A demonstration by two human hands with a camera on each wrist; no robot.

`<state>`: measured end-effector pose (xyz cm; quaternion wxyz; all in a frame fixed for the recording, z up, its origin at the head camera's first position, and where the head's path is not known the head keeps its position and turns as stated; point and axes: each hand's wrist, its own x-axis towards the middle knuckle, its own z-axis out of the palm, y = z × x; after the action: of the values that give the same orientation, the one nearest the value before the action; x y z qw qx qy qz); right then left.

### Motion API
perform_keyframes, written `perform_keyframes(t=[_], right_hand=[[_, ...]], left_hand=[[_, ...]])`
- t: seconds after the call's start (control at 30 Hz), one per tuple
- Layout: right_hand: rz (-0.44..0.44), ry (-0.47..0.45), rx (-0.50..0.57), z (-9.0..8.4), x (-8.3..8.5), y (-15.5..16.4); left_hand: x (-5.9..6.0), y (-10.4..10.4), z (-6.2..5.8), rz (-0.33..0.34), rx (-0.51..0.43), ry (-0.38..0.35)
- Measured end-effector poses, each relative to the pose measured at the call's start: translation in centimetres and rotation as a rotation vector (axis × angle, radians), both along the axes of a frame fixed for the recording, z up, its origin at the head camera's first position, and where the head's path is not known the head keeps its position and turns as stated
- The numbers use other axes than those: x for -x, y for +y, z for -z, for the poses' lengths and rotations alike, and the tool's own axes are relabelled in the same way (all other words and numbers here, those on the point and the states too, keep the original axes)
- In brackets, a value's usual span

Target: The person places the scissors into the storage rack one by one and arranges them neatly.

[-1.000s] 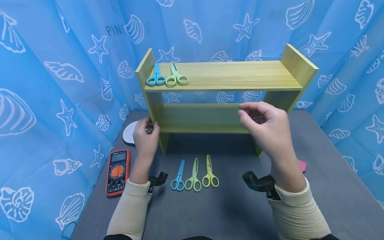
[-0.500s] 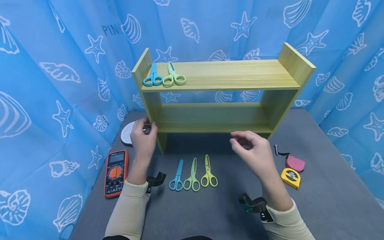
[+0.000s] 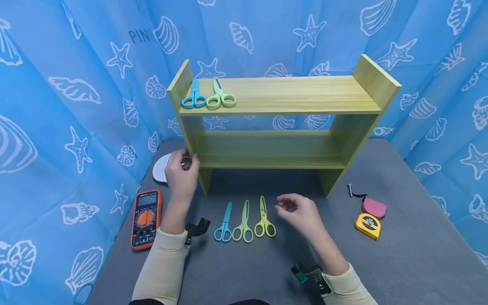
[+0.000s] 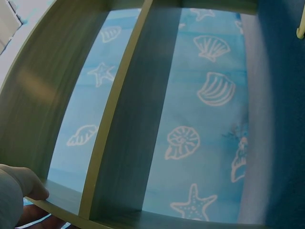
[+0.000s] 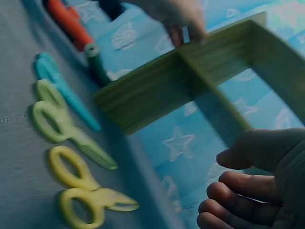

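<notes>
A light green wooden shelf (image 3: 274,95) stands on the grey table. Blue scissors (image 3: 194,98) and green scissors (image 3: 221,99) lie at the left end of its top board. My left hand (image 3: 186,164) grips the front edge of the shelf's left side panel; one of its fingers (image 4: 26,183) shows on that edge. In front of the shelf lie blue scissors (image 3: 224,224), green scissors (image 3: 244,224) and yellow scissors (image 3: 264,219) side by side. My right hand (image 3: 285,206) hovers just right of the yellow scissors (image 5: 78,191), its fingers (image 5: 238,191) loosely curled and holding nothing.
An orange multimeter (image 3: 146,218) lies left of my left forearm, with a white round disc (image 3: 161,168) behind it. A pink tape measure (image 3: 373,207) and a yellow one (image 3: 367,225) lie at the right. Blue seashell-print cloth walls (image 3: 76,106) surround the table.
My right hand has come down from the lower shelf's right end, moving left towards the yellow scissors on the table. My left hand has stayed on the side panel.
</notes>
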<state>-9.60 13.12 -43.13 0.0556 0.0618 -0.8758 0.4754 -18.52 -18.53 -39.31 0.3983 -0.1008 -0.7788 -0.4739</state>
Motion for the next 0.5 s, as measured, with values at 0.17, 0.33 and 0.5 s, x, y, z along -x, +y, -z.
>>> perform_keyframes(t=[0.17,0.33,0.5], right_hand=[[-0.018,-0.097,-0.095,2.2,0.1,-0.8],[-0.049,-0.176,-0.192,3.8,0.0,-1.7],[-0.07,-0.135,-0.298,4.9,-0.1,-2.5]], left_hand=[[0.0,0.1,-0.1,-0.002,0.003,0.004],[0.1,0.0,0.0,-0.009,0.007,0.008],[-0.1,0.1,-0.1,-0.002,0.005,0.001]])
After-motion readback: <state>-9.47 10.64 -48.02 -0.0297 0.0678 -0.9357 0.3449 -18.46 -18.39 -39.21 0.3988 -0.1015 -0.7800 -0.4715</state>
